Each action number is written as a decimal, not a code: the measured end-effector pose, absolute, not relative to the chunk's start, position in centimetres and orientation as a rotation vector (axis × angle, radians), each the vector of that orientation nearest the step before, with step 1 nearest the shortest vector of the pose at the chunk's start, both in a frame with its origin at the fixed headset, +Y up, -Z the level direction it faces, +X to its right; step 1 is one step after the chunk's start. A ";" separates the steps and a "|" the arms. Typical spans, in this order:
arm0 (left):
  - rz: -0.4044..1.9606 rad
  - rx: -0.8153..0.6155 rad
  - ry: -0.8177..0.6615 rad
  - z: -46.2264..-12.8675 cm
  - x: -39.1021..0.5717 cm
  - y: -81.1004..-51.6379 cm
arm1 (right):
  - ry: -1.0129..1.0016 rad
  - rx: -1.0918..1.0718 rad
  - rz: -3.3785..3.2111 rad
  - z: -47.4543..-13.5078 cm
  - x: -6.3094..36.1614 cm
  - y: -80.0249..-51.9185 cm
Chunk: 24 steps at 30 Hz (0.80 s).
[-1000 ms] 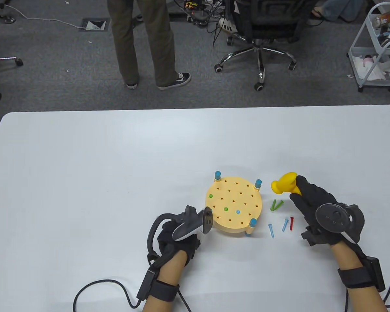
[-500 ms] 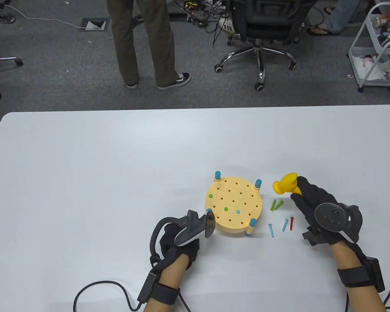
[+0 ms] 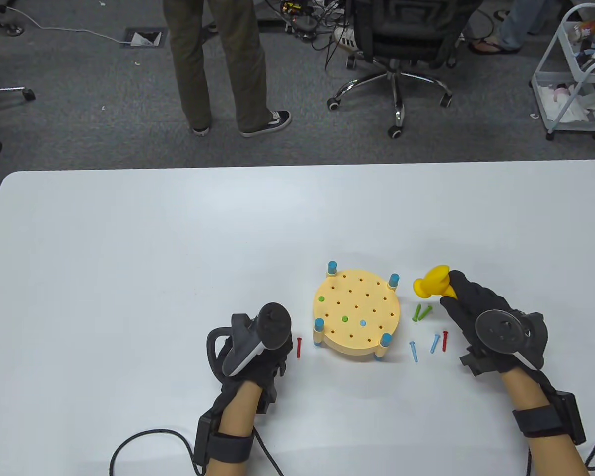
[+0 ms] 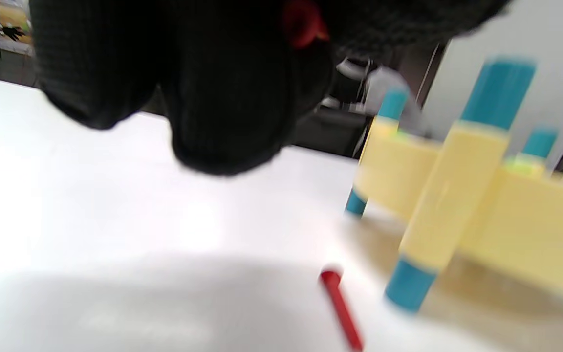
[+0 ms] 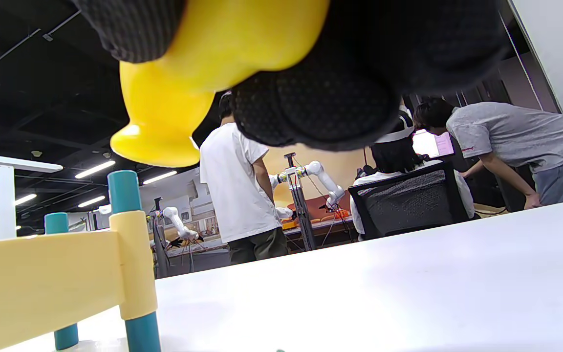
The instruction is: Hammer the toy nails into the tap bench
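Note:
The round yellow tap bench (image 3: 372, 347) stands on blue legs, with two green nails and one blue nail set in its top. My left hand (image 3: 283, 354) rests on the table left of it, fingers (image 4: 223, 98) curled; a small red bit shows between them, and I cannot tell what it is. A red nail (image 3: 299, 346) lies on the table between that hand and the bench, also seen in the left wrist view (image 4: 341, 308). My right hand (image 3: 456, 297) grips the yellow hammer (image 3: 430, 282) right of the bench, its head raised (image 5: 164, 112).
Loose nails lie on the table right of the bench: two green (image 3: 421, 312), two blue (image 3: 414, 351) and one red (image 3: 445, 340). A black cable (image 3: 148, 441) loops at the front left. Beyond the far table edge stand a person and an office chair (image 3: 401, 44).
My left hand has drawn back from the bench to the left and turned, uncovering the bench's front-left leg and the red nail on the table. The right hand has barely moved.

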<state>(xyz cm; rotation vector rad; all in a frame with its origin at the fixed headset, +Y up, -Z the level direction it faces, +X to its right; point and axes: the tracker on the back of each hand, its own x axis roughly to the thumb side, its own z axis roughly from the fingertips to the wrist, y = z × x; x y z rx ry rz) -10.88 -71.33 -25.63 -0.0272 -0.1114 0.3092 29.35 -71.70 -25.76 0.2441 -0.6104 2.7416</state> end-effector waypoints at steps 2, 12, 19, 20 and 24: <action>0.397 0.017 -0.173 -25.5 -10.8 -70.7 | -0.611 0.251 2.743 -25.7 29.2 -71.7; 0.657 0.198 -0.349 -26.3 -7.0 -67.7 | -0.597 0.271 2.746 -25.7 29.0 -71.8; 0.313 0.123 -0.376 -27.5 -1.7 -66.7 | -0.584 0.283 2.746 -25.8 28.8 -72.0; 0.256 0.102 -0.367 -27.7 -0.9 -66.6 | -0.582 0.288 2.748 -25.8 28.7 -72.1; 0.097 0.049 -0.328 -28.7 2.2 -66.6 | -0.583 0.307 2.759 -25.7 28.4 -72.1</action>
